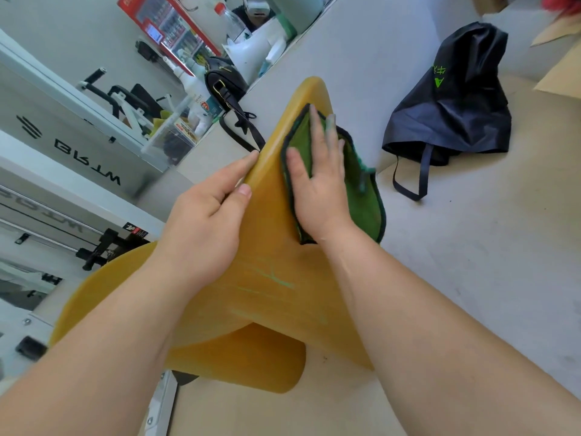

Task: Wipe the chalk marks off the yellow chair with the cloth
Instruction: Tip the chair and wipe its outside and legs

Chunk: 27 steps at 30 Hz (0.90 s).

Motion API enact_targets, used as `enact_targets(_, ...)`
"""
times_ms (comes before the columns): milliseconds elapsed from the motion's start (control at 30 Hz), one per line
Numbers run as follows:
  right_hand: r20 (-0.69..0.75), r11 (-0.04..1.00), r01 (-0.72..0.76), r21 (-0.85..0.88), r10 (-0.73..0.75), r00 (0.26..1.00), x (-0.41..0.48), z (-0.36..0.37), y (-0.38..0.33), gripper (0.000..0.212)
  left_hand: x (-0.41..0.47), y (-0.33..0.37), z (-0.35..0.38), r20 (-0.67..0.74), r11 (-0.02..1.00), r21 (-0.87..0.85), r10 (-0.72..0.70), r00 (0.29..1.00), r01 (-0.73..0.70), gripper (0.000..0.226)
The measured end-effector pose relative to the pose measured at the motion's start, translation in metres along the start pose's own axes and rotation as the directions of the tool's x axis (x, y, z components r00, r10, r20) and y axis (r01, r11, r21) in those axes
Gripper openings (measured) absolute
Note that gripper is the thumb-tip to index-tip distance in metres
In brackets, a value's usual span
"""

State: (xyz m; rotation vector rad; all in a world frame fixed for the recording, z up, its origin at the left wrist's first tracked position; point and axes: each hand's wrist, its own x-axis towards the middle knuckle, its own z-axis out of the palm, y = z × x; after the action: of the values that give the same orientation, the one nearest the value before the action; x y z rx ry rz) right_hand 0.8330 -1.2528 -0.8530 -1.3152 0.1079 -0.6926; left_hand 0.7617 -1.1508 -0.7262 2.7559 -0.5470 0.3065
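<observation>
1. Head view, placement: the yellow chair stands on the pale floor right below the camera, its broad face sloping up and away. The left hand clasps the chair's left edge, fingers curled behind and thumb on the front. This probably braces the chair against the push of wiping.
2. The right hand lies flat on the cloth, fingers straight and spread and gripping nothing. It presses the cloth against the upper part of the chair face, which spreads the pressure over a wide patch.
3. The chalk marks show as faint green streaks lower on the face, between the forearms and apart from the cloth, so that area looks not yet wiped.
4. Materials: the chair is smooth, hard and rounded at its corners. The cloth is soft green fabric with a dark stitched border, its loose edge drooping off the right side.
5. Nearby, a limp dark bag with green print slumps on the floor.
</observation>
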Motion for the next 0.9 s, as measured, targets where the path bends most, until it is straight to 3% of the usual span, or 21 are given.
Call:
enact_targets(133, -0.060, 0.995, -0.092, 0.024, 0.093, 0.994, -0.021, 0.013, 0.002, 0.071, -0.001, 0.003, 0.000, 0.005, 1.000, -0.020, 0.000, 1.000, 0.000, 0.043)
enact_targets(333, 0.078, 0.990, -0.121, -0.076, 0.127, 0.989, -0.114, 0.038, 0.009, 0.065, -0.003, 0.007, -0.004, 0.028, 0.996, -0.067, -0.064, 0.998, 0.066, 0.045)
enact_targets(500, 0.026, 0.997, -0.075, -0.016, 0.075, 0.997, -0.032, 0.013, -0.005, 0.067, -0.004, 0.011, -0.006, 0.040, 0.987, -0.144, -0.070, 0.997, 0.075, 0.044)
enact_targets(667, 0.060, 0.963, -0.244, 0.114, 0.239, 0.969, 0.039, -0.011, -0.017, 0.058, -0.003, 0.008, -0.005, 0.071, 0.990, -0.106, -0.087, 0.994, 0.094, 0.045)
enact_targets(800, -0.038, 0.987, -0.149, 0.053, 0.151, 0.988, -0.031, 0.018, -0.025, 0.060, -0.002, 0.007, -0.002, 0.043, 0.994, -0.072, -0.080, 0.996, 0.083, 0.036)
enact_targets(900, -0.022, 0.996, -0.077, 0.042, 0.078, 0.997, -0.070, 0.028, -0.023, 0.058, 0.000, 0.005, -0.004, 0.074, 0.997, -0.028, -0.065, 0.995, 0.067, 0.033)
